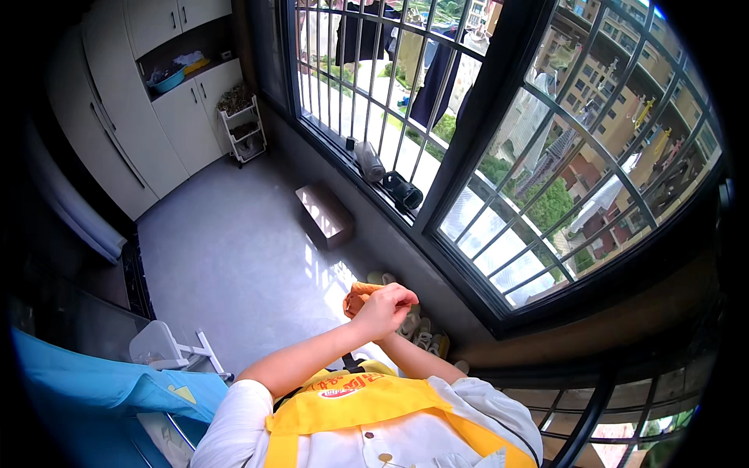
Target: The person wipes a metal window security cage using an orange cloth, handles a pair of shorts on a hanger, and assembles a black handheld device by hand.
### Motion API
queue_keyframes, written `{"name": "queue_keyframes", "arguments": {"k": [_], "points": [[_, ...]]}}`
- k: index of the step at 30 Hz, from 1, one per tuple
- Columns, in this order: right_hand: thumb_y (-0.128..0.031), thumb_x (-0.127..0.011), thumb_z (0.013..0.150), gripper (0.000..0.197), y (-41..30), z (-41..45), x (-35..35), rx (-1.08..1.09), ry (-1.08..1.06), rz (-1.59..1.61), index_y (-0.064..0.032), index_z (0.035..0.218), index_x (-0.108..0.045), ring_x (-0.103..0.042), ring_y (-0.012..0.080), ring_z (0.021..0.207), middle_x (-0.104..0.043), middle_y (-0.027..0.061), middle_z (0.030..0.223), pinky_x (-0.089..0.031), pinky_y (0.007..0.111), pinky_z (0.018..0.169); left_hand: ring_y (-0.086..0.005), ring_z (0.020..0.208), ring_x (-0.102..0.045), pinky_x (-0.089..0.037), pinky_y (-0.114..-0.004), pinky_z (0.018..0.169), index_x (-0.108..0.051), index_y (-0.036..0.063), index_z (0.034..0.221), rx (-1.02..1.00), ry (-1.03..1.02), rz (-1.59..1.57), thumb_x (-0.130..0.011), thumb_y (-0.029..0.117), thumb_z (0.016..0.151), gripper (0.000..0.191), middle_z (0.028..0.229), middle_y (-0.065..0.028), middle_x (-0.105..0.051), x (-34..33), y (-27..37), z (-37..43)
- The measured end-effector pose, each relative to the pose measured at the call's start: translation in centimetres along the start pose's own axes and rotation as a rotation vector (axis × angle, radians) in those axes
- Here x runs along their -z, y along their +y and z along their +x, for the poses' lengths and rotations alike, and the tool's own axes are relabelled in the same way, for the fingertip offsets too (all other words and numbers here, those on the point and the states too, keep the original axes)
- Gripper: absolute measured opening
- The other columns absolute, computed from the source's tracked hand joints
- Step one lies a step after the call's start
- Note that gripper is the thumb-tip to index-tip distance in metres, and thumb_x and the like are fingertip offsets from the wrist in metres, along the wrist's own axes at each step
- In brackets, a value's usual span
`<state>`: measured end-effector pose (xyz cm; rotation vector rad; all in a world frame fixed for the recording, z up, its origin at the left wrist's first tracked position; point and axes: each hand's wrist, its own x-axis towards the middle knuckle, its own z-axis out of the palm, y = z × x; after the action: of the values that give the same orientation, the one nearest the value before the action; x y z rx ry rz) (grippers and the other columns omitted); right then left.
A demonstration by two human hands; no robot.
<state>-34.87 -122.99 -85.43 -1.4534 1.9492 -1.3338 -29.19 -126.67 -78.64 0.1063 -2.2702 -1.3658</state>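
My left hand [387, 309] is in front of my body, its wrist crossing over my right forearm [412, 354]. The left fingers are bent towards the window side; whether they pinch anything is not visible. Behind the left hand and wrist, my right hand is largely hidden. An orange-brown piece, perhaps cloth or a glove [354, 299], sticks out past the left wrist where the right hand lies. Whether the right hand holds it or wears it cannot be told. I wear a yellow apron [374, 403] with printed writing over a white shirt.
Several shoes [422, 334] line the window wall. Farther along are a brown box-like stool [325, 215] and a white tiered cart [243, 130]. A black-framed window [433, 225] with bars stands right. On the left are a folded white step stool [175, 351] and a blue cloth [111, 380].
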Motion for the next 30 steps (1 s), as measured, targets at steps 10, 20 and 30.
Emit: {"name": "queue_keyframes", "arguments": {"k": [10, 20, 30], "points": [[-0.011, -0.060, 0.090, 0.020, 3.9, 28.3, 5.1, 0.243, 0.135, -0.725, -0.0075, 0.110, -0.061, -0.059, 0.0267, 0.096, -0.061, 0.0147, 0.104, -0.048, 0.034, 0.087, -0.0322, 0.121, -0.055, -0.044, -0.041, 0.103, -0.057, 0.0064, 0.128, -0.140, -0.916, -0.168, -0.062, 0.008, 0.090, 0.039, 0.130, -0.0155, -0.058, 17.4, -11.0, 15.0], [-0.016, -0.060, 0.097, 0.034, 1.5, 47.1, 25.5, 0.342, 1.026, 0.820, -0.0029, 0.127, -0.053, -0.060, 0.0205, 0.110, -0.060, 0.0139, 0.119, -0.049, 0.028, 0.096, -0.0193, 0.107, -0.063, -0.051, -0.032, 0.091, -0.062, 0.0054, 0.124, 0.084, -0.994, -0.193, -0.063, 0.013, 0.092, 0.033, 0.119, -0.0093, -0.064, 32.1, -23.8, 32.5], [-0.027, -0.063, 0.095, 0.044, -3.2, 66.1, 47.3, 0.551, 1.139, 0.286, -0.0056, 0.132, -0.051, -0.062, 0.0257, 0.110, -0.060, 0.0186, 0.119, -0.056, 0.035, 0.090, -0.0159, 0.105, -0.064, -0.052, -0.029, 0.092, -0.064, 0.0068, 0.122, 0.162, -0.900, -0.158, -0.065, 0.013, 0.092, 0.031, 0.116, -0.0071, -0.066, 35.7, -30.3, 48.0]]}}
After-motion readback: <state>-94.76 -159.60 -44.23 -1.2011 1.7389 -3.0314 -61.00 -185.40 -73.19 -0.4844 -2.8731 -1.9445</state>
